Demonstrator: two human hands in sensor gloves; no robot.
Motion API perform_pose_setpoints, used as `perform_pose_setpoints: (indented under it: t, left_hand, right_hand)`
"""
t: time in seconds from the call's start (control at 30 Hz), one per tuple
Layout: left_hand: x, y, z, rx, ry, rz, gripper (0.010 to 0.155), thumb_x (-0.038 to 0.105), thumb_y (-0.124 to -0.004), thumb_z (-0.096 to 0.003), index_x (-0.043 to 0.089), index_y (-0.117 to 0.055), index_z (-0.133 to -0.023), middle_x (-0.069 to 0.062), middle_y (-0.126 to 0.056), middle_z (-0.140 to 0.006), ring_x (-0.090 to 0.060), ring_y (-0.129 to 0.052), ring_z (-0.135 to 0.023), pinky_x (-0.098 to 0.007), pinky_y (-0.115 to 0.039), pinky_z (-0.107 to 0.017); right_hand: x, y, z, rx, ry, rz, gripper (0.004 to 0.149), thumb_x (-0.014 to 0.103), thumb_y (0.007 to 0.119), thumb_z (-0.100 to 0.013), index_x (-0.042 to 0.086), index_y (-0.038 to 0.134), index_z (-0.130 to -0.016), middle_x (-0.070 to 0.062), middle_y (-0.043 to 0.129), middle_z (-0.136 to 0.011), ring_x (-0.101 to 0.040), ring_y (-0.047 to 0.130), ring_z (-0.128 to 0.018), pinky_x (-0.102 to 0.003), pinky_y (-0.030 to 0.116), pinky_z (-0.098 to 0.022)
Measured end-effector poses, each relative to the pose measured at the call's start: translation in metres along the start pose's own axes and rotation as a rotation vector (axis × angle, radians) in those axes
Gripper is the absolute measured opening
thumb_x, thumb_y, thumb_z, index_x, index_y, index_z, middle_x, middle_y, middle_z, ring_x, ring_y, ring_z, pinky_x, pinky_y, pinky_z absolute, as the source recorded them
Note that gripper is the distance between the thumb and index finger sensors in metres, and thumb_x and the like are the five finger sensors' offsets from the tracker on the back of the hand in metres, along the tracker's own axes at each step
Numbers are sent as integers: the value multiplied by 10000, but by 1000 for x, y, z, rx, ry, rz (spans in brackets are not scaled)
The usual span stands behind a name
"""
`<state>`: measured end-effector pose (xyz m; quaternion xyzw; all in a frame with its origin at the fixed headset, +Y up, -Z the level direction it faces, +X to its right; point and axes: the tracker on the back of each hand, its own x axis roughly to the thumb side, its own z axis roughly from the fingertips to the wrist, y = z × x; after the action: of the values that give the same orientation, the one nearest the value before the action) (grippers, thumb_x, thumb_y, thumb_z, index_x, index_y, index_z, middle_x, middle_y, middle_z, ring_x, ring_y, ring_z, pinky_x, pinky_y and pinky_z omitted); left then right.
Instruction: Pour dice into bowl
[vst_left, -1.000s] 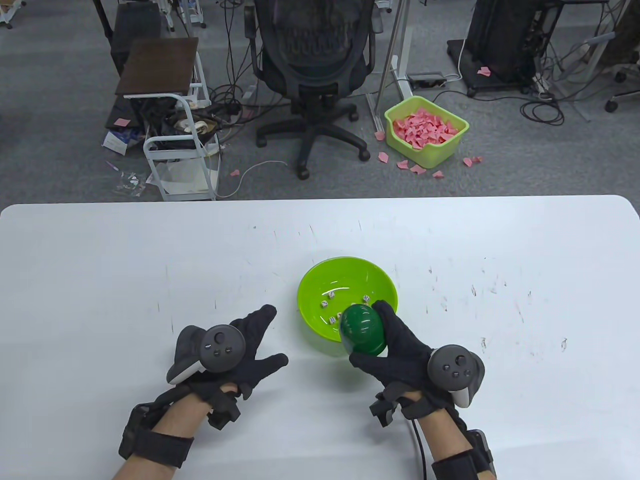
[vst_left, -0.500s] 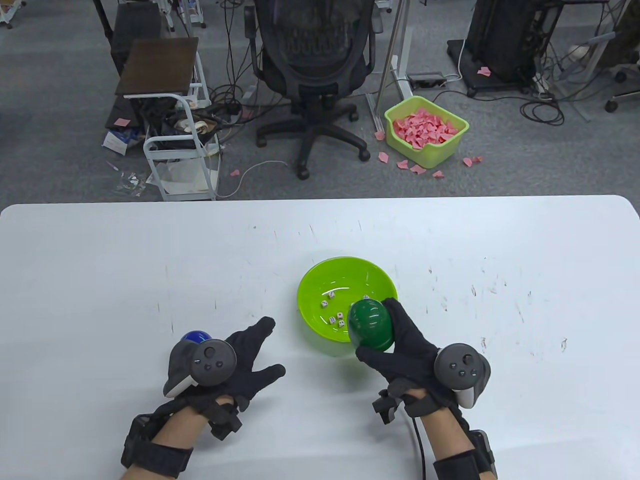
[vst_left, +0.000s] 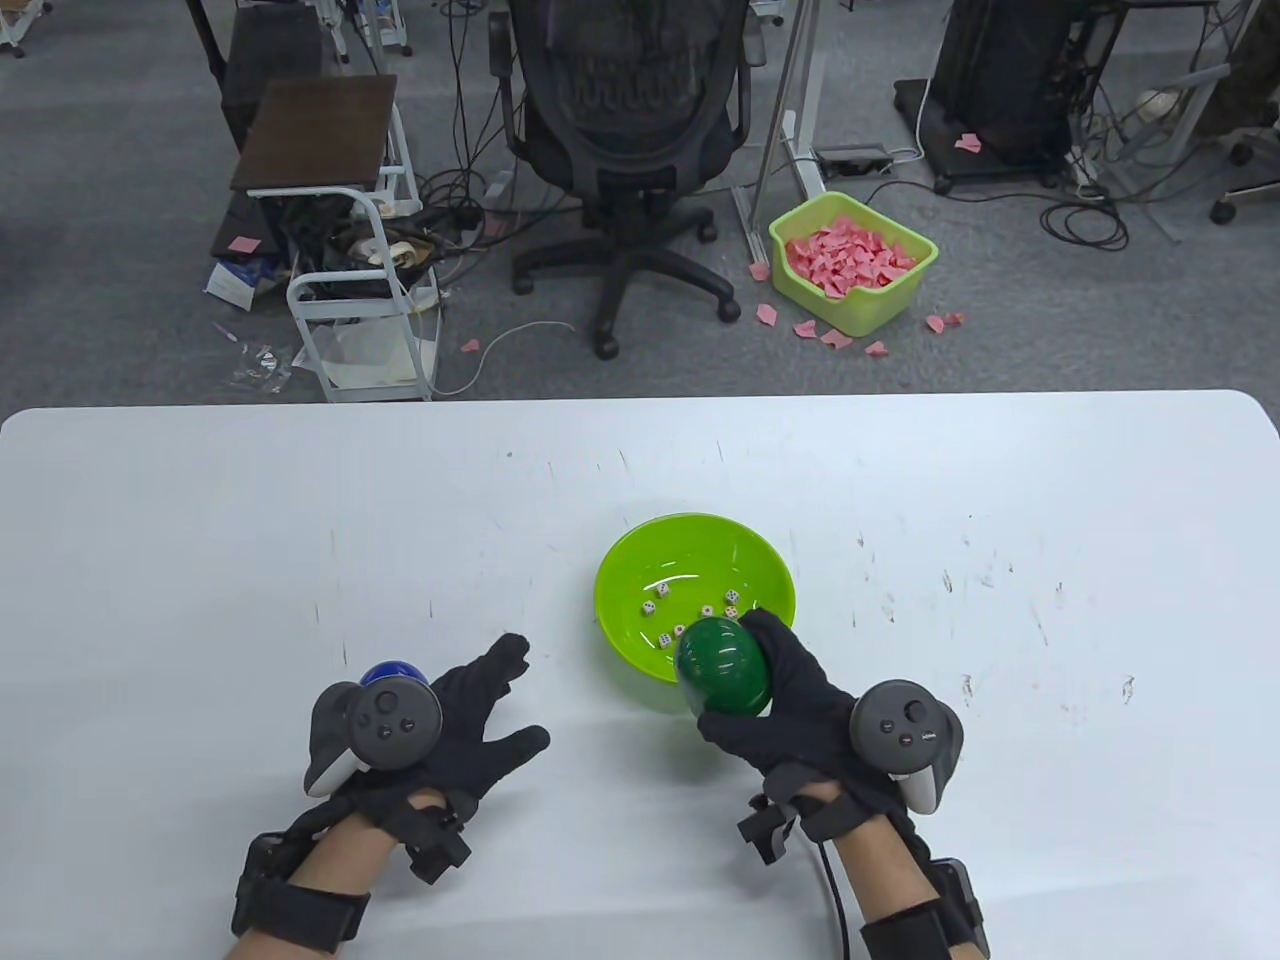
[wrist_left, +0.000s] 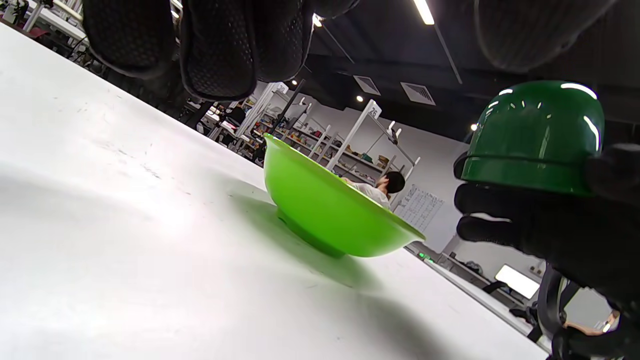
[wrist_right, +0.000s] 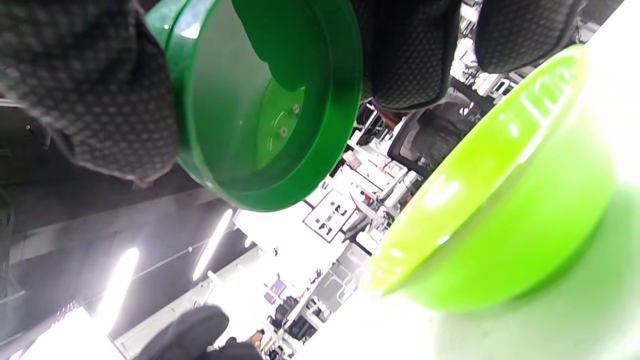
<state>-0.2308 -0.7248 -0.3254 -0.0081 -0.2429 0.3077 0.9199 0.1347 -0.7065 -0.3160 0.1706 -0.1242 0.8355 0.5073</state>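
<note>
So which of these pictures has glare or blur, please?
Table view: sharp and evenly lit. Left wrist view: small highlights on the dark green cup, fingertips blurred. Right wrist view: background blown out white, bowl soft with glare.

Dark green cup (vst_left: 723, 668), lime bowl (vst_left: 640, 560), white dice (vst_left: 664, 590) with dark pips, blue ball (vst_left: 392, 674), black-gloved hands (vst_left: 470, 715), white bench (vst_left: 200, 520).

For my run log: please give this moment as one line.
right hand: holds green cup tipped over bowl | dice: in bowl | left hand: idle
</note>
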Motion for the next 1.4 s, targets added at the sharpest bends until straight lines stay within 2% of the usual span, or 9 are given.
perform_pose_setpoints:
  t: [0.33,0.53,0.83,1.17,1.4]
  left_hand:
    - [-2,7,1,31,-2,94,901,683,-730,-436,225,-361,-1117,-146,-659,-1097,-395,-796,-934,-591,-711,-679]
    - [-7,10,1,47,11,156,899,682,-728,-440,221,-359,-1118,-148,-660,-1096,-397,-796,-934,-590,-711,-679]
    - [-6,10,1,45,10,157,900,683,-728,-438,222,-358,-1117,-145,-663,-1094,-396,-796,-933,-590,-712,-678]
    - [-6,11,2,44,15,171,902,684,-728,-438,219,-359,-1118,-149,-661,-1095,-397,-797,-932,-589,-712,-678]
    - [-7,12,2,44,19,181,902,686,-726,-438,220,-358,-1117,-147,-664,-1093,-396,-797,-932,-588,-713,-678]
  right_hand:
    - [14,46,-3,220,-27,80,1010,500,1009,-317,-4,508,-1034,-251,715,-1038,-514,790,-788,-736,638,-594]
    - [16,73,3,355,4,137,1006,503,1005,-319,-4,510,-1033,-250,715,-1037,-508,794,-787,-729,645,-594]
    - [13,103,1,426,50,232,1006,501,1002,-319,-3,504,-1034,-247,712,-1039,-499,799,-785,-718,656,-594]
    - [15,132,0,473,38,325,1000,497,992,-328,4,489,-1038,-239,701,-1048,-491,787,-797,-707,655,-602]
    - [17,139,1,480,15,403,1001,504,983,-321,4,491,-1034,-233,709,-1047,-486,791,-794,-712,644,-602]
